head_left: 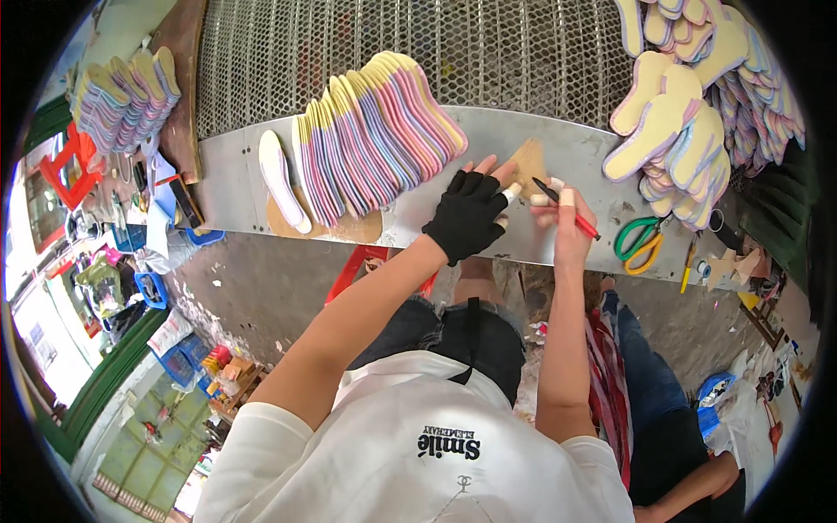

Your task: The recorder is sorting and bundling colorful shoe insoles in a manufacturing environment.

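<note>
My left hand (466, 213), in a black fingerless glove with white covers on some fingertips, lies flat with fingers spread on the metal table. Its fingertips reach the edge of a tan, roughly triangular piece (529, 157), perhaps cardboard. In my right hand (568, 218), also with white fingertip covers, is a red pen (587, 227). The pen's black tip points up and left, close by the tan piece; I cannot tell whether it touches. A leaning row of shoe insoles (375, 139), yellow on top with pink, purple and blue edges, stands left of my left hand.
A single pale insole (283, 179) lies left of the row. Scissors (639, 244) with green and orange handles sit at the right, below heaped insoles (667, 131). Metal mesh (323, 44) spans the far side. Another person's legs (645, 366) are close on my right.
</note>
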### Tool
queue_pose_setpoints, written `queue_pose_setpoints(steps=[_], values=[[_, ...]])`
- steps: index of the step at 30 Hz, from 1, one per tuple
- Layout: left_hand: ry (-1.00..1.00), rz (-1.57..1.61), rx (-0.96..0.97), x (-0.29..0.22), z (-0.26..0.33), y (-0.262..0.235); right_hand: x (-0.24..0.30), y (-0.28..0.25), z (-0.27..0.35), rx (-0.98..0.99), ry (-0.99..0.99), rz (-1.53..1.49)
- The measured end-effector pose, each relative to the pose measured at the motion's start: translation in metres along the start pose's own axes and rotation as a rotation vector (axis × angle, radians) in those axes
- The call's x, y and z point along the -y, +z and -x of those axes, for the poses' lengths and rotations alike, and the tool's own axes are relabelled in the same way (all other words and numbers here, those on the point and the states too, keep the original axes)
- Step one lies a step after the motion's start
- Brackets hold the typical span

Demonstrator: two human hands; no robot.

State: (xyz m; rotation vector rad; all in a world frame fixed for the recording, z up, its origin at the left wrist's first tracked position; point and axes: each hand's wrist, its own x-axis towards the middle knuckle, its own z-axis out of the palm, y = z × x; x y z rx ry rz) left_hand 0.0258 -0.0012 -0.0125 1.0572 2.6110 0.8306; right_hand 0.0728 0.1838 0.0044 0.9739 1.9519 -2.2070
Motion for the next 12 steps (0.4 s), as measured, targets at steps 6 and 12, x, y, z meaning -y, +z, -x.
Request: queue_pose_setpoints(steps=[6,12], values=[[0.061,-0.016,-0.081,0.011,0.004,0.011,-0.037,0.006,-0.006,-0.09,-0.185,-0.02],[0.054,-0.019,-0.06,0.015,0.006,0.018,-0.038,0.015,-0.005,-0.158,-0.241,0.171]])
